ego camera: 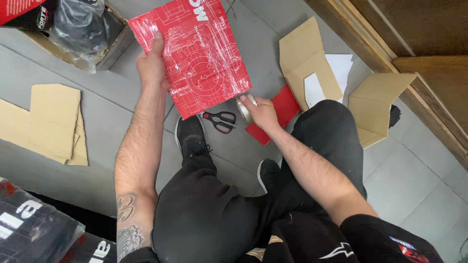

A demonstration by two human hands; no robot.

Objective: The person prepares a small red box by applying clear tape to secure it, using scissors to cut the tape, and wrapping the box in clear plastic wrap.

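Both hands busy: left hand (150, 65) grips red box (195, 53) (tilted).

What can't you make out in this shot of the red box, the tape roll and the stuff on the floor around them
Head view only:
- Tape roll: mostly hidden by the right hand; whether tape is pulled out is unclear.
- Red box: its top corner is cut by the frame edge, its underside unseen.
- Left hand: its fingers are behind the box.
- Scissors: blade tips hidden under the box.
- Open carton: contents are wrapped in plastic and unclear.
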